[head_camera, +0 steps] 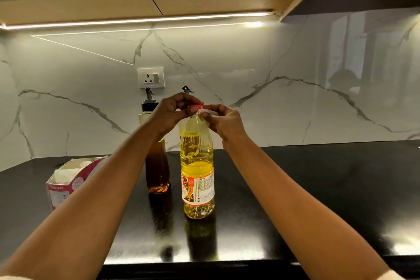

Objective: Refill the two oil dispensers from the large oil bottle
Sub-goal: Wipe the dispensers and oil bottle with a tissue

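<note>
Left hand (172, 111) curls round the red cap (196, 106); right hand (225, 120) pinches the seal strip (205, 110) beside it. Large oil bottle (197, 166) stands beneath; dark dispenser (158, 166) sits under the left wrist, second dispenser (186, 90) beyond. Steady the neck and peel slowly.

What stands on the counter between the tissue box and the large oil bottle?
In the head view, a dark-oil dispenser stands between tissue box and large oil bottle, partly behind the left forearm.
</note>
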`<state>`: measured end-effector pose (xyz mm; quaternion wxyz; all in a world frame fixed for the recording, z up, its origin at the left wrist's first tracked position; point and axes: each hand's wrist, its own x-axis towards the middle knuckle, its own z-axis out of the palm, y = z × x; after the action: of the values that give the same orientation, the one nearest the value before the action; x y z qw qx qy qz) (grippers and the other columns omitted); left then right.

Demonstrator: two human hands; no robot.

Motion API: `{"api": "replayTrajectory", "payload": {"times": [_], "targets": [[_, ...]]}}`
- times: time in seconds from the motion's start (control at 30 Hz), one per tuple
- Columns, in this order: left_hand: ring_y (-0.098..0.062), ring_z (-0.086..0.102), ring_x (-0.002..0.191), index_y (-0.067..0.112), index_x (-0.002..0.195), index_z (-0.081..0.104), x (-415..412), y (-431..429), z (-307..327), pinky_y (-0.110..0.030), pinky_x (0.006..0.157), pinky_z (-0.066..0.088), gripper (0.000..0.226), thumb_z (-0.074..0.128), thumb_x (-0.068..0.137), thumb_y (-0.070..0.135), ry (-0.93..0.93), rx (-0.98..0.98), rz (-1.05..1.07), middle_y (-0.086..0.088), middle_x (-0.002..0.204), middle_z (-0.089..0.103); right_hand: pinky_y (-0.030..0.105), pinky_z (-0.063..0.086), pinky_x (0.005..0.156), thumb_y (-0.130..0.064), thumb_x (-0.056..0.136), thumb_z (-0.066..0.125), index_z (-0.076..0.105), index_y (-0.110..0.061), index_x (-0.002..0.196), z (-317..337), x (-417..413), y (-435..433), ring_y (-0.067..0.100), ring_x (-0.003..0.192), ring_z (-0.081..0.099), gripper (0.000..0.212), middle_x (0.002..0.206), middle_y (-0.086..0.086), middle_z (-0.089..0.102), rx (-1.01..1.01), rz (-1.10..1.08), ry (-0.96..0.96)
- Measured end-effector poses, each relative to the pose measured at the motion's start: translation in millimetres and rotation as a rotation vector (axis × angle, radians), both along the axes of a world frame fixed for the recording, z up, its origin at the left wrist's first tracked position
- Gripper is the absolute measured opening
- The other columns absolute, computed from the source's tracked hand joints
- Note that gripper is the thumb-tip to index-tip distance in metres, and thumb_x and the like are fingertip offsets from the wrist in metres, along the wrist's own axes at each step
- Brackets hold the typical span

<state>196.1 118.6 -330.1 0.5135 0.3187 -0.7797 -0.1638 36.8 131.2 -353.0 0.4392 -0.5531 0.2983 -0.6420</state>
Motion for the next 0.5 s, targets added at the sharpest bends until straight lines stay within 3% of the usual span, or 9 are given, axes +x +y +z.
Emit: {"api": "replayTrajectory", "payload": {"times": [0.1,0.2,0.3,0.4,0.5], "targets": [[-0.011,0.063,0.106,0.021,0.110,0.064,3.6,-0.4,0.9,-0.022,0.094,0.049,0.030,0.060,0.089,0.001,-0.024,0.006,0.024,-0.002,0.110,0.069,0.031,0.056,0.080,-0.001,0.084,0.065,0.067,-0.011,0.091,-22.5,-5.1,-2.6,0.019,0.089,0.064,0.012,0.095,0.009,0.067,0.010,-0.048,0.036],[-0.005,0.063,0.096,0.022,0.115,0.063,8.2,-0.4,2.0,-0.013,0.078,0.049,0.032,0.060,0.090,0.002,-0.036,-0.014,0.050,-0.008,0.113,0.069,0.034,0.056,0.077,-0.002,0.087,0.060,0.068,-0.009,0.091,-71.9,-15.1,-9.7,0.018,0.081,0.064,0.011,0.098,0.014,0.069,0.164,-0.074,0.194],[-0.018,0.065,0.100,0.023,0.115,0.063,7.9,-1.7,4.8,-0.027,0.079,0.055,0.032,0.060,0.091,0.003,-0.083,-0.010,0.068,-0.008,0.112,0.070,0.035,0.055,0.074,0.002,0.090,0.054,0.067,0.000,0.100,-127.5,-20.6,-11.4,0.020,0.077,0.063,0.016,0.097,0.019,0.068,0.392,-0.005,0.328],[-0.017,0.067,0.097,0.029,0.109,0.066,7.2,-1.5,8.5,-0.030,0.079,0.058,0.030,0.062,0.090,0.005,-0.120,-0.028,0.103,-0.004,0.106,0.070,0.040,0.054,0.081,0.011,0.088,0.047,0.067,0.001,0.088,-161.6,-18.7,-8.0,0.022,0.077,0.063,0.023,0.085,0.015,0.066,0.573,0.056,0.309],[-0.010,0.069,0.089,0.029,0.103,0.068,5.8,-1.7,9.8,-0.022,0.075,0.058,0.029,0.065,0.088,0.005,-0.121,-0.047,0.117,-0.003,0.102,0.072,0.031,0.056,0.067,0.013,0.088,0.045,0.065,-0.001,0.087,-159.7,-15.2,-6.9,0.021,0.074,0.064,0.024,0.087,0.015,0.066,0.590,0.049,0.177]]}}
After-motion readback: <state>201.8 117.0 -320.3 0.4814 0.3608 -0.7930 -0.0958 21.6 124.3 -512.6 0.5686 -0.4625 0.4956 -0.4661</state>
